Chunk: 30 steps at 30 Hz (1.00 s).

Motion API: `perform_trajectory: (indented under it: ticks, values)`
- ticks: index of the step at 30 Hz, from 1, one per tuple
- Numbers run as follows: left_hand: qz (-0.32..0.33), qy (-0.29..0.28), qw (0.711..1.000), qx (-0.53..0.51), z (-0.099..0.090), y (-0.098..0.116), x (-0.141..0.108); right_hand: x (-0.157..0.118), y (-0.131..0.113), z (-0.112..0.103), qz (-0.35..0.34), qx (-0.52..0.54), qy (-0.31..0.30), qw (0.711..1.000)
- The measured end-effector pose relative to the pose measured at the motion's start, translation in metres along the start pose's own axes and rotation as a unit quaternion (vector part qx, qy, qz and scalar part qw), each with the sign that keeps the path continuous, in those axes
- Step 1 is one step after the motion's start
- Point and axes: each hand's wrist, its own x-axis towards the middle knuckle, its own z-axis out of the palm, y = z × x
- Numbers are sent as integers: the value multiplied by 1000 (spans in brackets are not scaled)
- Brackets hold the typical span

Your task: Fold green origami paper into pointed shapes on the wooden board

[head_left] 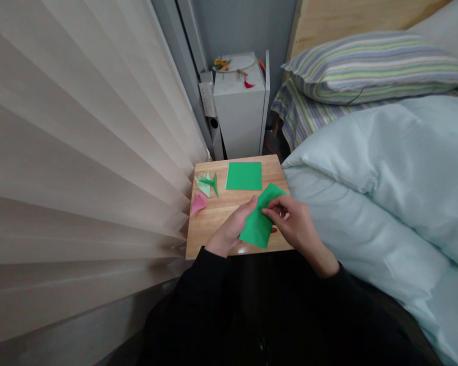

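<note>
Between my hands is a green sheet of paper (258,223), tilted and raised over the small wooden table. My left hand (232,227) grips its left edge, thumb on top and the other fingers mostly hidden beneath. My right hand (295,222) pinches the sheet near its upper right part with thumb and forefinger. Beyond them, a stack of green paper (244,176) lies flat on the table. To the left rest a folded green paper figure (209,182), with pale green paper beside it, and a folded pink paper piece (198,203).
The wooden table (209,231) stands between a pleated curtain (99,127) on the left and a bed with a pale blue quilt (366,193) on the right. Behind it is a white cabinet (238,117) with small items on top. A striped pillow (377,66) lies on the bed.
</note>
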Motion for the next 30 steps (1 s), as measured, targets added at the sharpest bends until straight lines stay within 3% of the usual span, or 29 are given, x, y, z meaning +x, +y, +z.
perform_trajectory:
  ticks: [5, 8, 11, 15, 17, 20, 24, 30]
  values:
    - [-29, 12, 999, -37, -2, 2, 0, 0, 0, -1, -36, -60, 26, 997]
    - [-33, 16, 999, -30, -4, 6, -2, 0, 1, -4, -53, -86, 110, 989]
    - [-5, 50, 999, -11, -5, 10, -6, 3, 4, -7, -1, -29, 165, 986]
    - [-13, 26, 1000, 2, -7, 10, -7, 6, 11, -6, 125, 153, 109, 974]
    - [-22, 17, 1000, 5, -8, 9, -6, 7, 12, -6, 146, 183, 84, 969]
    - [-27, 0, 1000, 2, -10, 6, -3, 7, 12, -7, 146, 178, 107, 967]
    - [30, 24, 999, 13, -14, 5, 1, 7, 14, -11, 154, 149, 134, 968]
    - [150, 109, 961, 207, -25, 1, 6, 7, 15, -16, 132, 67, 167, 975]
